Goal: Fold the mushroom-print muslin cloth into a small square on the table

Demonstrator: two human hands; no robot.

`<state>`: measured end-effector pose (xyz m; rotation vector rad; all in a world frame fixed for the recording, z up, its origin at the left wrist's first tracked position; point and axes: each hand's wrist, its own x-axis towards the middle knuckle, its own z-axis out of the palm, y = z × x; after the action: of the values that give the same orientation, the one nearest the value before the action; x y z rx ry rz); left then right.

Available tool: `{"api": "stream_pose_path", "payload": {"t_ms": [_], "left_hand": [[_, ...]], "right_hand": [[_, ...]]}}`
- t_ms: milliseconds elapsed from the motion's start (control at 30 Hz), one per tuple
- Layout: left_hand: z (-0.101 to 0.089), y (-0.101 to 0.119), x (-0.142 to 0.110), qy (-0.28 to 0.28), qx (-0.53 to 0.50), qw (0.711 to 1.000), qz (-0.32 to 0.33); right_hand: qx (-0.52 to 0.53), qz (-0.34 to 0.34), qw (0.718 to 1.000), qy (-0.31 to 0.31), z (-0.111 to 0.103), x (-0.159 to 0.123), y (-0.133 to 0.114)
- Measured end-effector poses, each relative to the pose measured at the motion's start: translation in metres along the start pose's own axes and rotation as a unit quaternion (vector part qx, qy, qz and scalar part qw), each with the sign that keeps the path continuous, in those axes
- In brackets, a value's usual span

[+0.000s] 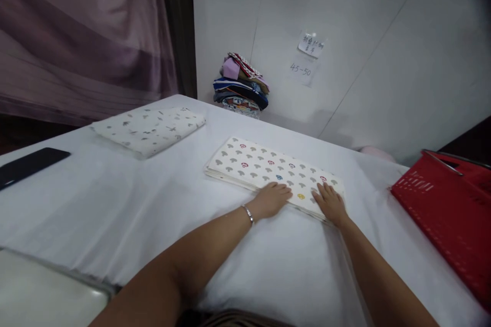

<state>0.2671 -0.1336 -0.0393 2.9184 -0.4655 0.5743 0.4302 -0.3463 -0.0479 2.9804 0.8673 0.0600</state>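
Note:
A folded white cloth with grey, red, blue and yellow mushroom-like prints lies flat in a long rectangle on the white-covered table. My left hand, with a silver bracelet at the wrist, rests on the near edge of the cloth, fingers stretched out toward the right. On the cloth's right end lies my right hand, palm down with its fingers spread. Neither hand grasps anything. Farther left, another folded white cloth with small grey leaf-like prints lies apart from both hands.
A dark phone-like slab lies at the table's left edge. At the right stands a red basket with a handle. Behind the table rises a pile of folded fabrics by the wall, where paper notes hang. A purple curtain covers the left.

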Motion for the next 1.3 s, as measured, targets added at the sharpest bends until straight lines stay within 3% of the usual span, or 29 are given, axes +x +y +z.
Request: {"api": "stream_pose_path", "payload": {"t_ms": [300,433,900,1000,1100,1200,1300], "left_hand": [[-0.008,-0.039,-0.027,0.001,-0.006,1.0,-0.023],[-0.021,-0.057,-0.046,0.009,-0.019,0.996,-0.082],[-0.039,-0.059,-0.06,0.051,-0.046,0.991,-0.118],[-0.039,-0.062,-0.061,0.038,-0.051,0.991,-0.12],[-0.038,-0.063,-0.06,0.031,-0.062,0.991,-0.118],[-0.038,-0.063,-0.06,0.043,-0.07,0.99,-0.118],[-0.038,-0.063,-0.06,0.051,-0.07,0.988,-0.126]], "right_hand": [[-0.004,0.001,1.0,-0.008,-0.006,0.0,-0.001],[-0.01,-0.004,1.0,-0.009,-0.005,0.001,0.0],[0.025,0.004,1.0,-0.015,-0.01,0.005,0.001],[0.102,-0.032,0.994,0.038,-0.017,0.002,-0.02],[0.23,-0.167,0.951,0.125,-0.022,-0.008,-0.063],[0.302,-0.285,0.899,0.136,-0.025,-0.016,-0.108],[0.284,-0.338,0.889,0.125,-0.026,-0.018,-0.135]]}}
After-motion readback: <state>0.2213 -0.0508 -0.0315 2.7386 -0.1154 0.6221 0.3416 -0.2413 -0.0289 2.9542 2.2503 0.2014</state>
